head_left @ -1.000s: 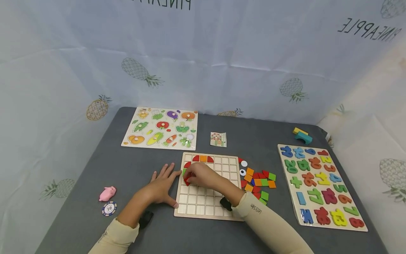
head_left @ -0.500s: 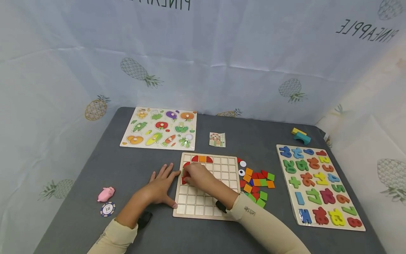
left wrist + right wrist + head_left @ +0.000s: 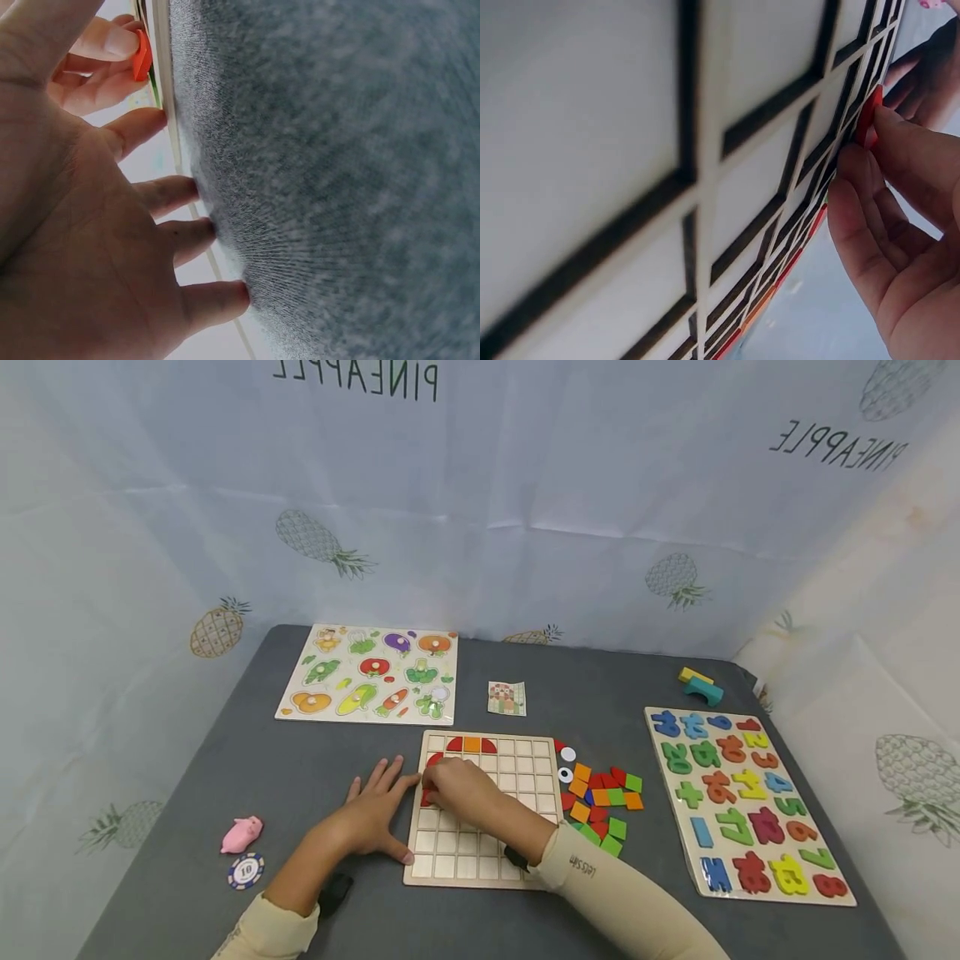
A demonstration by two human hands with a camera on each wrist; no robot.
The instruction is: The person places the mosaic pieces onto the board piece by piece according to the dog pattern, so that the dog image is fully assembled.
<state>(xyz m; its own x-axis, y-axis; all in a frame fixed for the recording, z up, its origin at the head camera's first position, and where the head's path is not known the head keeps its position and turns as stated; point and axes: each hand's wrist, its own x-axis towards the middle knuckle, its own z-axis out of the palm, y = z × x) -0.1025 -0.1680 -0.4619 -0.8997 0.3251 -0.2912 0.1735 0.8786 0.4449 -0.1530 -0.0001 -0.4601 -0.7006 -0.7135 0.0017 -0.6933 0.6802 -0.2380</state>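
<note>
Table (image 3: 420,927), dark grey, seen from above, with open room on the near side, between both sleeves (image 3: 622,889). Letter board (image 3: 811,898) at far right, well apart from the work. Grid board (image 3: 467,865) near the middle, steadied only along the left edge; could slide or twist with any easing of that touch. Vegetable board (image 3: 318,718) just beyond, leaving only a narrow gap. Left hand (image 3: 371,821) with fingers spread apart, index finger and thumb at the grid board's left edge. Right hand (image 3: 465,789) reaching across the grid board, thumb and fingertips clamped on a small piece. Heap of loose tiles (image 3: 616,797) just beside the right edge, close to the right sleeve; likely to scatter under a low sideways sweep, so safer to lift before drawing back. Red piece (image 3: 868,116), tilted in that pinch, over the grid board's left side. Cannot tell whether seated in a cell. Could catch on a raised strip (image 3: 711,75) or slip free if badly angled.
</note>
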